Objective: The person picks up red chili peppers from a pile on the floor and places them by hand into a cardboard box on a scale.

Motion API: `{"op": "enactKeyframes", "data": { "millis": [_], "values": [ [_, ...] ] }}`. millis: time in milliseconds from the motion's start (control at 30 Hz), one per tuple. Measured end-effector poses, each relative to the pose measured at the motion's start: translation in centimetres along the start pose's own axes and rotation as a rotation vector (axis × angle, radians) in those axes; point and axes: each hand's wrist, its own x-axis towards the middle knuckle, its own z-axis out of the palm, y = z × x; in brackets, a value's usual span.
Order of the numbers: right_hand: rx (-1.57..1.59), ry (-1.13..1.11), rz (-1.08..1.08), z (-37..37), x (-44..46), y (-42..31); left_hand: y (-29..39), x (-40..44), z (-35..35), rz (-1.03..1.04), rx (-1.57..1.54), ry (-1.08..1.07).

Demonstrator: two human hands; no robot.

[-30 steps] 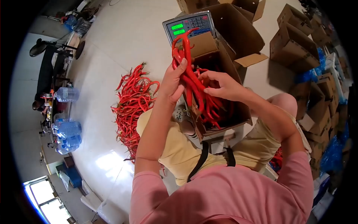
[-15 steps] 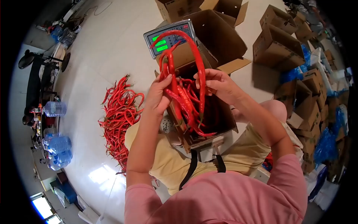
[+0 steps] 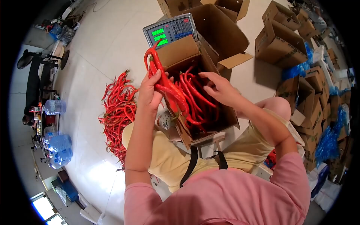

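My left hand (image 3: 151,92) is wrapped round a bunch of long red chili peppers (image 3: 173,91) over the left side of an open cardboard box (image 3: 180,52). Over the right part of the box, my right hand (image 3: 221,89) has its fingers apart and holds nothing that I can see. More red peppers (image 3: 195,93) lie inside the box, close to the fingertips of my right hand. Just behind the box, a scale display (image 3: 170,30) shows green digits.
A large heap of red peppers (image 3: 119,112) lies on the floor at the left. Empty cardboard boxes (image 3: 279,47) stand behind and to the right, with blue plastic (image 3: 327,148) among them. Large water bottles (image 3: 59,143) stand at the far left.
The long curved pepper has left my right hand, whose fingers are now apart over the box. My left hand has shifted slightly left with its bunch.
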Motion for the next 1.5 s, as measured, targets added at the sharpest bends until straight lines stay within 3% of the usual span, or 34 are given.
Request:
{"op": "enactKeyframes", "data": {
  "millis": [133, 300, 400, 567, 767, 967, 1100, 1267, 1333, 1500],
  "values": [
    [0.575, -0.126, 0.187, 0.8, 1.8, -1.4, -2.3, -0.7, 2.4, -0.041, 0.075, -0.037],
    [0.467, -0.058, 0.191, 2.1, 2.4, -1.6, -4.7, -1.3, 4.0, -0.169, 0.141, -0.077],
    [0.559, -0.007, 0.298, 1.6, 2.3, -1.9, -4.9, -1.1, 3.4, -0.169, 0.131, -0.070],
    [0.727, 0.210, 0.190, -0.5, 3.0, -1.5, -4.7, -0.8, 2.0, -0.169, 0.079, -0.043],
    [0.674, 0.298, 0.140, -3.6, 3.1, -2.7, -3.3, -0.8, 0.9, -0.132, 0.042, 0.053],
    [0.672, 0.360, 0.088, -4.8, 3.0, -1.7, -1.8, -0.8, -0.1, -0.064, -0.019, -0.050],
    [0.592, 0.530, 0.039, -5.9, 3.1, -2.1, -1.4, -0.9, -0.9, -0.051, 0.002, -0.013],
    [0.429, 0.289, 0.120, -4.7, 2.6, -1.8, -1.1, -1.0, -0.7, -0.070, -0.010, -0.090],
    [0.311, 0.303, 0.086, -4.1, 2.6, -1.4, -1.0, -1.3, -0.3, -0.063, 0.019, -0.140],
    [0.473, 0.503, 0.055, -4.5, 2.9, -2.5, -1.2, -1.6, 0.1, -0.089, 0.038, -0.112]
  ]
}}
